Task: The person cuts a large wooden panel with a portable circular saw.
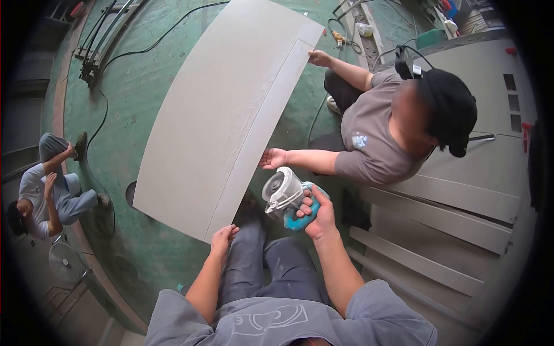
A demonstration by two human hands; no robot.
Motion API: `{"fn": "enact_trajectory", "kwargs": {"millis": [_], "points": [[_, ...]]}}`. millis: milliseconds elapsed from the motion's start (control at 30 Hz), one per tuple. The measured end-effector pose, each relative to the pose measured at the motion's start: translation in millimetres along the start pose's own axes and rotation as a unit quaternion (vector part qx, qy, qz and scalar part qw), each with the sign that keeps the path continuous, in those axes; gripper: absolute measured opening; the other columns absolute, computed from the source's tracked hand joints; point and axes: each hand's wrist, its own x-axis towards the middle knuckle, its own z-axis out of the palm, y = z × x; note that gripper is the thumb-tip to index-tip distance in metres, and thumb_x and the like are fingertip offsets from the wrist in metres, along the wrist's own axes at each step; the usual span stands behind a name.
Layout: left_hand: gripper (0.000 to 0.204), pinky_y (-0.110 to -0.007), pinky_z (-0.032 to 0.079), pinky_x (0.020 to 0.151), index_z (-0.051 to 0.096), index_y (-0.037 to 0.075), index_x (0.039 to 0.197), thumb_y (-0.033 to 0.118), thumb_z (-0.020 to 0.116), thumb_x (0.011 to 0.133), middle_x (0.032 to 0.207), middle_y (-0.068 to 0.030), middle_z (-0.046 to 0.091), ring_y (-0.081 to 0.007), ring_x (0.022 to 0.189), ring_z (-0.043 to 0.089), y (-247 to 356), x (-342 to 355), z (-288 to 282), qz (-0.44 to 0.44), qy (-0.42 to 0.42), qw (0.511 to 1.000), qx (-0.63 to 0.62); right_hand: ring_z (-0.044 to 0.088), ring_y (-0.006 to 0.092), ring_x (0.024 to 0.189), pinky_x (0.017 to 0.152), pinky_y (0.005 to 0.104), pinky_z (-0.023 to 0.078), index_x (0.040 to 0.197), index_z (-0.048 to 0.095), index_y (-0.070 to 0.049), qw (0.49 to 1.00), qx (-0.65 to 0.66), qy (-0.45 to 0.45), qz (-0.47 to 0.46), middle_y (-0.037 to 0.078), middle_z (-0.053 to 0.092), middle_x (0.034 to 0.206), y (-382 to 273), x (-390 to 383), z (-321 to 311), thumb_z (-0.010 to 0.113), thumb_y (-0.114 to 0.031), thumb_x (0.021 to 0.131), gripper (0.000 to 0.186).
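A large pale grey panel (196, 115) slants across the middle, with a straight line along its right side and dusty specks beside it. At its near corner my left hand (222, 241) is closed on the edge, its fingers curled. My right hand (320, 216) is wrapped round the teal handle of a handheld circular saw (283, 193), which has a round blade and a clear, dust-whitened guard. The saw is held in the air, apart from the panel, just right of its near end.
A co-worker in a cap (392, 127) crouches on the right, both hands at the panel's right edge. Another person (52, 184) sits at the far left near a fan (66, 262). Long cut strips (433, 230) lie at right. A black cable (107, 109) crosses the green floor (127, 92).
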Motion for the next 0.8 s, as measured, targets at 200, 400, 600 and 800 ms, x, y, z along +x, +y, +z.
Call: {"fn": "enact_trajectory", "kwargs": {"millis": [200,400,600,800], "points": [[0.06,-0.033,0.053,0.091,0.057,-0.001,0.138,0.05,0.053,0.106,0.127,-0.0136,0.07,-0.0225,0.103,0.067,121.7,55.4,74.3,-0.073,-0.03,0.96,-0.27,0.042,0.0061,0.051,0.054,0.0275,0.039,0.099,0.058,-0.009,1.0,-0.001,-0.009,0.029,-0.005,0.05,0.069,-104.1,83.2,132.0,0.061,-0.034,0.104,0.025],[0.072,-0.04,0.052,0.102,0.051,0.001,0.143,0.06,0.053,0.103,0.134,-0.0195,0.065,-0.0286,0.123,0.062,253.9,169.2,175.0,-0.141,0.008,0.892,-0.43,0.042,0.0064,0.052,0.055,0.0275,0.04,0.099,0.058,-0.009,0.999,0.023,-0.011,0.046,-0.005,0.051,0.07,-204.3,218.4,214.0,0.062,-0.034,0.103,0.026],[0.086,-0.049,0.048,0.109,0.052,0.008,0.145,0.078,0.043,0.096,0.145,-0.0168,0.057,-0.0345,0.133,0.055,355.6,416.4,335.4,-0.209,0.128,0.757,-0.606,0.044,0.0066,0.052,0.055,0.0273,0.04,0.1,0.058,-0.009,0.998,0.012,0.004,0.063,-0.005,0.052,0.071,-335.6,458.6,221.1,0.062,-0.036,0.103,0.027],[0.093,-0.055,0.048,0.107,0.056,0.012,0.142,0.087,0.036,0.091,0.143,-0.0119,0.06,-0.0381,0.129,0.057,401.4,653.7,465.1,-0.106,0.198,0.67,-0.707,0.046,0.0067,0.052,0.055,0.0272,0.041,0.1,0.058,-0.009,0.994,0.048,-0.006,0.096,-0.004,0.052,0.07,-462.5,683.4,208.1,0.061,-0.036,0.104,0.027]]}}
